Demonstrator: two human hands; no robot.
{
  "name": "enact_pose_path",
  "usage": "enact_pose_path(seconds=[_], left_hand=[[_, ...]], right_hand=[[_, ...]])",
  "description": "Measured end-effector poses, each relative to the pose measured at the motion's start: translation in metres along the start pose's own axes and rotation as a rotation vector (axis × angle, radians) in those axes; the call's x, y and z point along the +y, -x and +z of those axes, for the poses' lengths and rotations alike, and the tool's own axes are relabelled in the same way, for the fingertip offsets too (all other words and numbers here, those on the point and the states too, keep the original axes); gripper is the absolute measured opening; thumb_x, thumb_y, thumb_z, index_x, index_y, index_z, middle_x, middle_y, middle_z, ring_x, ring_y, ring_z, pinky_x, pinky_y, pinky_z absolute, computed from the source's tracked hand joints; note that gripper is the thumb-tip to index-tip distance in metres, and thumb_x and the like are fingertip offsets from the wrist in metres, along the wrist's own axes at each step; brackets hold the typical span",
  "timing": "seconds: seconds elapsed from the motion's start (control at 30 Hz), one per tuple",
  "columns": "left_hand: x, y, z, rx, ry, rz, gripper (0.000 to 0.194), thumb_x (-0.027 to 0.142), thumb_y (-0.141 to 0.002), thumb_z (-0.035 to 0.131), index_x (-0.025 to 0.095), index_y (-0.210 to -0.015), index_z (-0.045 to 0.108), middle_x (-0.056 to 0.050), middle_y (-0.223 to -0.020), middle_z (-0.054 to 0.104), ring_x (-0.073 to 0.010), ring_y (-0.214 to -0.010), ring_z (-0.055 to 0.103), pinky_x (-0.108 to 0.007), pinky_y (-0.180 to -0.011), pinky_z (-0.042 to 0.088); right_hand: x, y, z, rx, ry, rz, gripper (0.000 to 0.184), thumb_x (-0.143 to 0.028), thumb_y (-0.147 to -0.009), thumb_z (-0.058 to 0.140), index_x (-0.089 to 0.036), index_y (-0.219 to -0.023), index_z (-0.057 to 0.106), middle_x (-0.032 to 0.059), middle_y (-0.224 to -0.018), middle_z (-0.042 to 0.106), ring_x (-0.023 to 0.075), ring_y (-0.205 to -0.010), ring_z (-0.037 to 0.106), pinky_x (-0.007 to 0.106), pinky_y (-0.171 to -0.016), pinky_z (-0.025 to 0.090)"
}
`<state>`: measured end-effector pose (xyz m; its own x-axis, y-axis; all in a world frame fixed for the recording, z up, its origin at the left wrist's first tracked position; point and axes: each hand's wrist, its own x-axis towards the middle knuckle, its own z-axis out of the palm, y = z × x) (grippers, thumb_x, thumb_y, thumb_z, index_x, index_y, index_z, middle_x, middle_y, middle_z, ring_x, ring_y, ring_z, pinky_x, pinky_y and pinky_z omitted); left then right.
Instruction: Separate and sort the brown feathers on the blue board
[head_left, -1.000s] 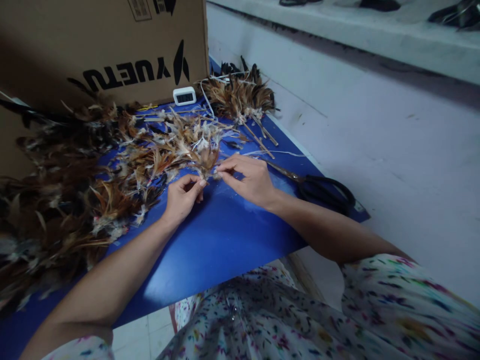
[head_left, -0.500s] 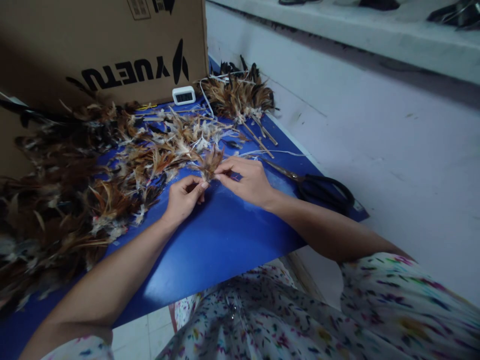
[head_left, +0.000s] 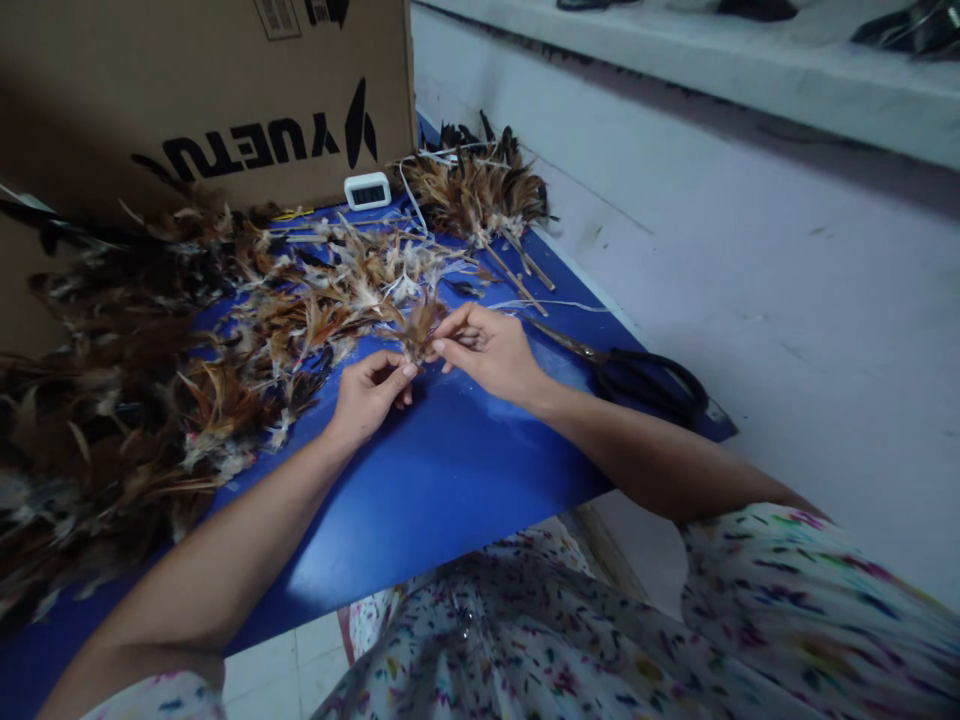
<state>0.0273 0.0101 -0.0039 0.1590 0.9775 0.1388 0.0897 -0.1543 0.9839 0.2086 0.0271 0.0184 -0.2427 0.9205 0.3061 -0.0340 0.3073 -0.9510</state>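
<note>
Blue board (head_left: 420, 500): two hands (left hand (head_left: 366, 392), right hand (head_left: 491, 352)) pinch one feather tuft (head_left: 418, 326).

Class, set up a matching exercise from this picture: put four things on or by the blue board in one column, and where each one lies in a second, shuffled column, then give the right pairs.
Things:
1. scissors
2. small white clock
3. cardboard box
4. little feather bunch

Places:
A. pinched between the left hand and right hand
B. standing at the board's far edge, printed with black letters
C. at the foot of the box
D. by the right forearm, near the board's right edge

Pairs: 1-D, 2-C, 3-B, 4-A
</note>
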Motion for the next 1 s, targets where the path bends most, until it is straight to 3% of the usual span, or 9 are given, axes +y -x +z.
enact_pose_path(seconds=[0.33,1.0], left_hand=[[-0.0007,0.0011,-0.001,-0.054,0.014,-0.007,0.028,0.043,-0.075,0.071,0.016,-0.075,0.065,0.002,-0.05,0.058,-0.0074,-0.042,0.05,-0.019,-0.044,0.042],[0.0039,0.003,0.0002,-0.089,-0.026,0.028,0.028,0.043,-0.077,0.07,0.015,-0.075,0.064,0.002,-0.051,0.058,-0.0073,-0.043,0.05,-0.019,-0.045,0.042]], right_hand=[[-0.0024,0.0,0.0023,-0.001,-0.029,0.091,0.02,-0.023,-0.068,0.07,-0.017,-0.077,0.053,-0.0036,-0.068,0.06,0.008,-0.057,0.059,0.024,-0.056,0.052],[0.0018,-0.0006,0.0035,0.019,-0.009,0.062,0.018,-0.018,-0.065,0.069,-0.016,-0.077,0.056,-0.0024,-0.07,0.062,0.008,-0.057,0.058,0.023,-0.057,0.051]])
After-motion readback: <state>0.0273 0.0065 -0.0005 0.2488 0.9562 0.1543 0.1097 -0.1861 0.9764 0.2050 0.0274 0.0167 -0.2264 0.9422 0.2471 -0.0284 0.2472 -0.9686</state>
